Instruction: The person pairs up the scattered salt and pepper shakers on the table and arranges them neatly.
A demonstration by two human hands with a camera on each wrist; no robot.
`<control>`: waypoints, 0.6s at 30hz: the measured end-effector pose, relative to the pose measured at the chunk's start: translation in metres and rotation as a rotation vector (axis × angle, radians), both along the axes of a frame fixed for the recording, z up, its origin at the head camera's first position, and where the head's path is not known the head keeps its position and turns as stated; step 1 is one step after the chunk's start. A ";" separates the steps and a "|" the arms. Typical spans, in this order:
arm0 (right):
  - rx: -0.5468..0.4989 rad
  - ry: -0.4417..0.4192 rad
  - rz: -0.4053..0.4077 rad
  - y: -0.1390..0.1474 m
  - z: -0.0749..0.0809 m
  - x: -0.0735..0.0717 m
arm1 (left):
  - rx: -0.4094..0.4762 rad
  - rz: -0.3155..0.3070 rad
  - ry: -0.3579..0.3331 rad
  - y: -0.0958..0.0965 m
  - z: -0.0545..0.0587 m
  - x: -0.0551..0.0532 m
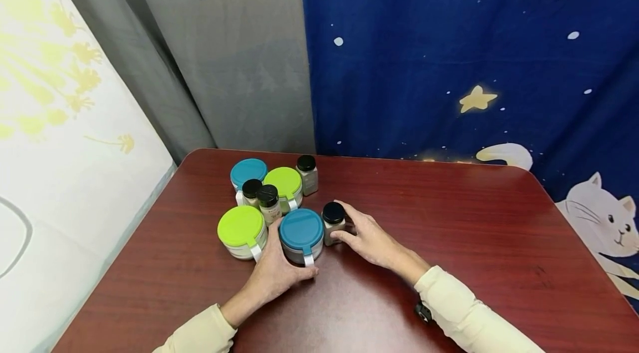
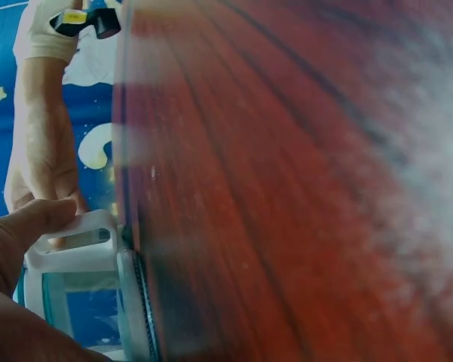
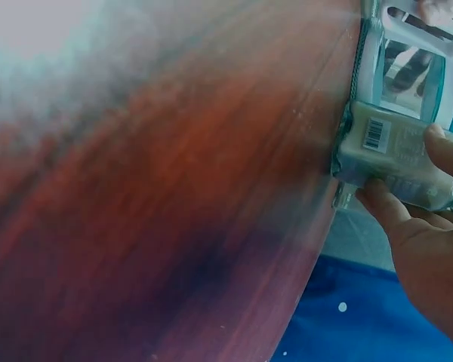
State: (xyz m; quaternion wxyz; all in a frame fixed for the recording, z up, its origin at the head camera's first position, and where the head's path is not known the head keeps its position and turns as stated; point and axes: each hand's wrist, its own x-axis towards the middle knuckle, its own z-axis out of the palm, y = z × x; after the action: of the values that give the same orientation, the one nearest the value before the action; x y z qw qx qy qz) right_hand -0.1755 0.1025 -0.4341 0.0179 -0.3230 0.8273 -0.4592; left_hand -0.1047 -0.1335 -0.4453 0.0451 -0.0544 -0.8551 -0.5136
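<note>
My left hand grips a clear glass jar with a blue lid, fingers along its left side and thumb by its white handle. Close against that jar's right side stands a small spice bottle with a black cap. My right hand holds this bottle between thumb and fingers; its barcode label shows in the right wrist view. Left of my left hand is a green-lidded jar. Behind it are two more black-capped bottles, the nearer one with pale contents.
Farther back stand another green-lidded jar, another blue-lidded jar and a black-capped bottle. All rest on a reddish-brown table. A blue curtain and a grey one hang behind its far edge.
</note>
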 end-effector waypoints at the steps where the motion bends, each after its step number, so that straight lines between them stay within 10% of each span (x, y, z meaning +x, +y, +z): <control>1: -0.005 -0.002 0.001 0.000 -0.001 0.000 | 0.000 0.005 -0.003 0.000 0.000 -0.001; 18: -0.132 -0.083 0.017 0.008 0.000 0.007 | 0.029 -0.025 0.025 0.005 0.001 -0.005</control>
State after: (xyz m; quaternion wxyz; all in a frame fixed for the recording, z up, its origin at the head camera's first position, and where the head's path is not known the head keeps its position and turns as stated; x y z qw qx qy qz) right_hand -0.1684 0.1107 -0.4344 0.0348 -0.3109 0.7910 -0.5259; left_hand -0.1101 -0.1283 -0.4447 0.0504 -0.0708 -0.8461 -0.5259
